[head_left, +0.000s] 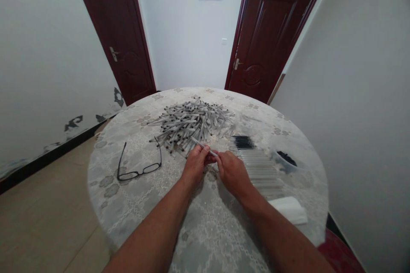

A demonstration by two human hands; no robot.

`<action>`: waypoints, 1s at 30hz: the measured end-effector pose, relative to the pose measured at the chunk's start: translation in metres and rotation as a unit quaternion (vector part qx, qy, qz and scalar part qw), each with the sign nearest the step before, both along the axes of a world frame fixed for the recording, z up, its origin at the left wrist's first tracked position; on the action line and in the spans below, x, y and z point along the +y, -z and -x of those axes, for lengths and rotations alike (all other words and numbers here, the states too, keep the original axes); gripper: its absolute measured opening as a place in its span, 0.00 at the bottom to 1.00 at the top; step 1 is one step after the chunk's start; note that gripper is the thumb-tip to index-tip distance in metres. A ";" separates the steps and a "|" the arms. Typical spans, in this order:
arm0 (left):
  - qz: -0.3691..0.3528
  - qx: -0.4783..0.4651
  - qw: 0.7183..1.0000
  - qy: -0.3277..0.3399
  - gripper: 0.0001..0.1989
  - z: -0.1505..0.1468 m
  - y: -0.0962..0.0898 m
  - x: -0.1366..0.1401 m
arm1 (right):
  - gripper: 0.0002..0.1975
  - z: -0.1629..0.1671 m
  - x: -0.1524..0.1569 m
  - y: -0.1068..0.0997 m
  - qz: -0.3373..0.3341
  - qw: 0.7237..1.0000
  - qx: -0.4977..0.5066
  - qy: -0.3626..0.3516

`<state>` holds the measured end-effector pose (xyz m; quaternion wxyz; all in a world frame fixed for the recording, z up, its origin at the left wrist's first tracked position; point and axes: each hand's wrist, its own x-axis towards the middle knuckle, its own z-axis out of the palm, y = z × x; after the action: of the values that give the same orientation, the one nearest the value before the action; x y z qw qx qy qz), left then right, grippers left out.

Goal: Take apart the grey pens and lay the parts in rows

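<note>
Between my two hands is a slim pen-like tube (197,141), whitish grey, slanting up to the left over the near edge of a pile. My left hand (194,164) pinches it around the middle. At its lower right end, the fingers of my right hand (233,171) close on it, and they hide that end. Just beyond lies the large heap of similar tubes (188,126), many with dark ends. Beside my right hand is a neat row of clear tubes (261,166); a dark bundle of black-tipped ones (242,142) lies at its far end.
Black-framed eyeglasses (139,174) lie on the left of the round table (134,213), which has a patterned cloth. A clear container (285,165) with small black pieces stands at the right. A white folded sheet or stack (290,210) lies near my right forearm.
</note>
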<state>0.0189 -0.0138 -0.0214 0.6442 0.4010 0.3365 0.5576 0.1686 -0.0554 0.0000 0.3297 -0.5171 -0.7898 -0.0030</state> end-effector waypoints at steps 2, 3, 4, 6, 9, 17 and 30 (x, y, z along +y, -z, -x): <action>-0.004 0.003 1.000 -0.002 0.18 0.000 0.001 0.000 | 0.13 0.001 -0.001 -0.003 0.011 0.999 0.036 -0.009; -0.002 0.003 1.000 0.005 0.18 0.000 0.002 0.001 | 0.13 0.001 -0.001 -0.004 0.017 0.998 0.058 -0.018; 0.002 0.003 1.000 0.014 0.18 0.001 0.003 0.002 | 0.13 0.000 -0.001 -0.006 0.023 0.997 0.075 -0.026; 0.011 0.001 0.999 0.032 0.19 0.001 0.004 0.003 | 0.13 0.000 -0.002 -0.007 0.030 0.996 0.079 -0.031; 0.007 0.008 1.000 0.019 0.20 -0.001 0.002 0.002 | 0.14 0.001 -0.003 -0.005 0.025 0.999 0.027 -0.005; 0.017 -0.003 1.000 0.013 0.18 -0.005 -0.002 -0.005 | 0.15 -0.004 -0.007 -0.010 0.006 0.998 0.047 -0.035; 0.046 0.012 0.999 -0.019 0.17 -0.005 0.001 -0.001 | 0.16 -0.007 -0.004 -0.008 0.030 0.997 0.050 -0.045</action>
<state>0.0244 -0.0153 -0.0224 0.6471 0.3716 0.3771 0.5486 0.1761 -0.0597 0.0076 0.3533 -0.4901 -0.7945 0.0616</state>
